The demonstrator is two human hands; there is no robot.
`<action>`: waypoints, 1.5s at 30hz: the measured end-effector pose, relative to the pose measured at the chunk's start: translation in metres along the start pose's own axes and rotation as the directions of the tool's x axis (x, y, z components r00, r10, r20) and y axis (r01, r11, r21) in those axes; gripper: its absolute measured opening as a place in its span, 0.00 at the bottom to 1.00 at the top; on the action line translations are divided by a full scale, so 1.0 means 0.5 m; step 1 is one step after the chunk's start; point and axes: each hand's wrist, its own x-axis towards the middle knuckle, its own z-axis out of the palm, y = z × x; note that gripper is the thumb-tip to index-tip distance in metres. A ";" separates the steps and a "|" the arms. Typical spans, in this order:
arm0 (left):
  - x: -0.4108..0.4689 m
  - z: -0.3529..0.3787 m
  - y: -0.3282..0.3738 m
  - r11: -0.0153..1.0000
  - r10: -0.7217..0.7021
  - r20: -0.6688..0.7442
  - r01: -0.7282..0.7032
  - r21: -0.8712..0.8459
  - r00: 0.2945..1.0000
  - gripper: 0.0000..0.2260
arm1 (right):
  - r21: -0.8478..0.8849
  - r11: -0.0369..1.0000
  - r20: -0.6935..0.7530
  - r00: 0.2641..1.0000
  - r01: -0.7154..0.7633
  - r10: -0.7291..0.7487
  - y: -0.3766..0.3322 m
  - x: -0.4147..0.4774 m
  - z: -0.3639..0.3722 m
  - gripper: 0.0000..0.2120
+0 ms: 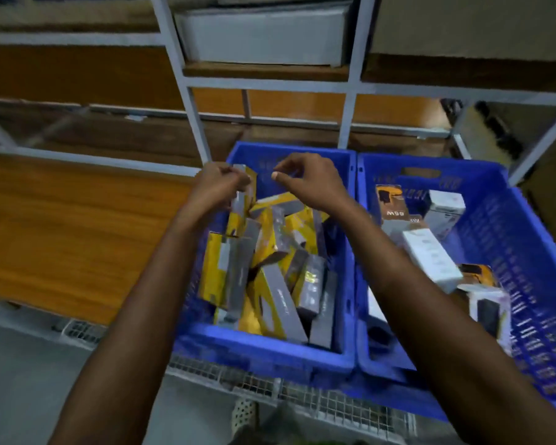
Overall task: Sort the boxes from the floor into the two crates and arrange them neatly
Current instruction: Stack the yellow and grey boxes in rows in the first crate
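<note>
Over left crate [347, 354]: left hand [217, 184] clamps yellow-grey box [243, 200]; right hand [308, 181] pinched, contents blurred.

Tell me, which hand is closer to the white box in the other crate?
Right. The right hand hovers over the left crate, nearer the white box. The left hand, gripping a yellow-grey box, is farther left.

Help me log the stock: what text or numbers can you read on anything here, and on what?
"65W", seen upside down: on the brown box at the back of the right crate.
Print on the yellow-grey boxes and white boxes: too blurred to read.
</note>
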 end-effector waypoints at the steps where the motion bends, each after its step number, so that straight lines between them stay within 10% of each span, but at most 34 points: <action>1: 0.042 -0.015 -0.010 0.993 0.028 -0.052 -0.022 0.112 0.998 0.04 | -0.010 0.999 0.003 0.999 -0.038 0.038 0.002 0.031 0.025 0.11; 8: 0.252 -0.031 -0.081 0.822 0.099 -0.013 -0.074 0.564 0.995 0.20 | -0.095 0.955 0.084 0.953 -0.282 0.290 0.039 0.179 0.205 0.15; 16: 0.409 0.044 -0.142 0.991 -0.031 -0.039 0.036 0.128 0.999 0.16 | -0.211 0.944 0.229 0.926 -0.253 0.300 0.070 0.215 0.293 0.37; 21: 0.376 0.034 -0.127 0.945 0.061 -0.140 -0.012 0.326 0.988 0.16 | -0.330 0.908 0.068 0.953 -0.258 0.296 0.081 0.211 0.287 0.30; 26: 0.342 0.051 -0.083 0.436 0.158 0.172 -0.225 0.871 0.972 0.30 | -0.286 0.829 -0.191 0.876 -0.481 0.442 0.115 0.206 0.289 0.26; 32: 0.334 0.079 -0.102 0.054 0.226 0.374 -0.395 0.917 0.899 0.33 | -0.229 0.765 -0.216 0.798 -0.601 0.562 0.147 0.218 0.300 0.33; 37: 0.324 0.084 -0.097 0.190 0.219 0.295 -0.338 0.922 0.930 0.26 | -0.551 0.578 0.037 0.674 -0.602 0.738 0.191 0.215 0.282 0.39; 42: 0.342 0.062 -0.099 0.393 0.263 0.271 -0.360 0.847 0.926 0.24 | -0.246 0.622 0.152 0.604 -0.743 0.782 0.169 0.241 0.242 0.57; 45: 0.352 0.062 -0.107 0.462 0.356 0.285 -0.432 0.774 0.890 0.23 | -0.027 0.666 0.142 0.657 -0.745 0.741 0.154 0.251 0.214 0.38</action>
